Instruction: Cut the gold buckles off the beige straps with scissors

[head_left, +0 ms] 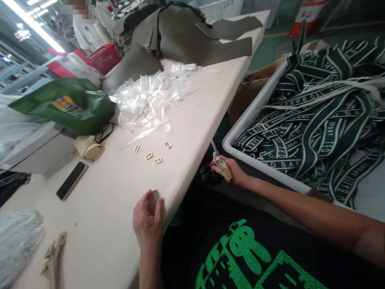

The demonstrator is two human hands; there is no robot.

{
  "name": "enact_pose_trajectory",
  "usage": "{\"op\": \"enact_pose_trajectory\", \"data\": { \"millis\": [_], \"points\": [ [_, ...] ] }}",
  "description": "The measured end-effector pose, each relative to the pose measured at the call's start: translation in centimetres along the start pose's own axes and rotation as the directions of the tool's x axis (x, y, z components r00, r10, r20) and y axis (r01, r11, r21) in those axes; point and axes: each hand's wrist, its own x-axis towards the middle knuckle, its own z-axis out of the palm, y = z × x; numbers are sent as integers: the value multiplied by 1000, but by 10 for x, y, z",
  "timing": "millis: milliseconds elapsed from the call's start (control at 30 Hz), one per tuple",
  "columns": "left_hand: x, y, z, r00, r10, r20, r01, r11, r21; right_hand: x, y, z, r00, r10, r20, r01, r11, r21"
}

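Note:
My left hand (148,218) rests at the table's near edge, thumb and fingers curled round a small gold buckle (154,193) that is partly hidden. Several more gold slide buckles (158,160) lie loose on the white tabletop (120,192) just beyond it. Off the table's edge, beside the white bin, my right hand (234,170) is closed round a silver metal object with a yellowish, wrapped-looking part (223,168). Its exact kind does not show clearly.
A white bin (267,170) full of dark green lettered straps (315,132) stands to the right. On the table are clear plastic strips (147,96), grey-green sheets (186,40), a green pouch (66,104), and a phone (72,180). A person (90,28) is in the background.

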Motion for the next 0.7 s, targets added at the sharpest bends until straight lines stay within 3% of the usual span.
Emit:
{"op": "enact_pose_trajectory", "data": {
  "millis": [133,267,467,700],
  "points": [
    [2,0,3,998,-54,-14,54,998,-38,6,16,-2,998,17,-60,-22,996,-82],
    [7,0,6,999,-28,-42,27,1000,-6,-3,14,-7,995,28,-95,-38,994,-106],
    [16,-2,6,998,26,-64,-21,997,68,-17,-21,-8,998,-5,-61,4,1000,-19],
    [21,0,-8,975,-222,7,221,966,-134,-10,-65,27,984,-127,122,88,956,281]
  ]
}}
